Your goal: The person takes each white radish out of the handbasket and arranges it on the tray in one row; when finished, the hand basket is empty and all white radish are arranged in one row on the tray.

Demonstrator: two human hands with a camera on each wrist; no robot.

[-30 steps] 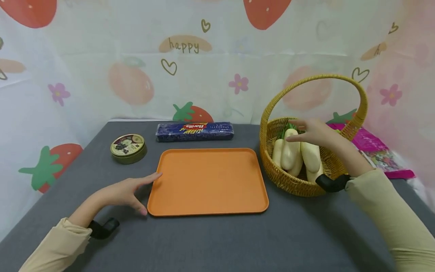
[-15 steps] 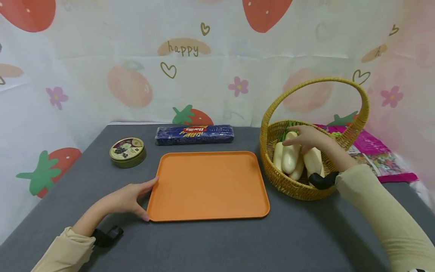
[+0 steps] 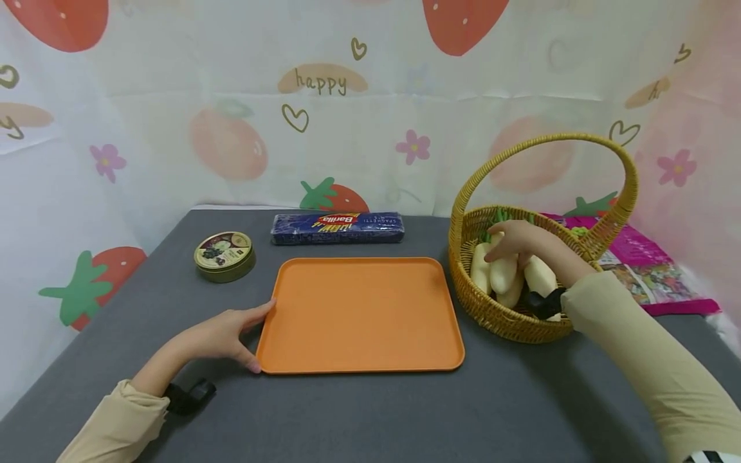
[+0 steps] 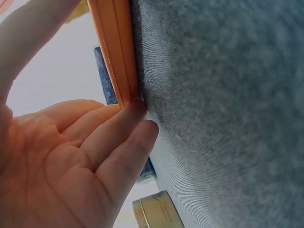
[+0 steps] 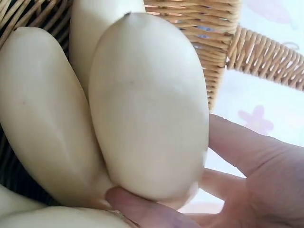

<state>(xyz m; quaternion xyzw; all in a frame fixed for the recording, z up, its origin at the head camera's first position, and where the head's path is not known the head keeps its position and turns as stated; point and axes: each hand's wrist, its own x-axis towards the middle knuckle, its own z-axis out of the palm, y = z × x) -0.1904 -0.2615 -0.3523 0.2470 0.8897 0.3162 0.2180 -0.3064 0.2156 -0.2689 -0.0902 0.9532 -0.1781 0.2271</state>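
Note:
My left hand rests at the left edge of an orange tray. Its fingers and thumb are spread; in the left wrist view the fingertips touch the side of the tray. Over at the right, my right hand reaches into a yellow wicker basket holding several white radishes with green tops. Up close in the right wrist view, a thick white radish is gripped at its lower end between my thumb and fingers. Other radishes lie against it.
A round tin stands at the back left. Behind the tray lies a blue spaghetti pack. The basket's tall handle arches over the radishes, and a pink printed bag lies beyond it. Grey cloth covers the table.
My right hand has lowered into the basket and its fingers have closed round a radish. My left hand has come against the tray's edge. The camera view has shifted slightly.

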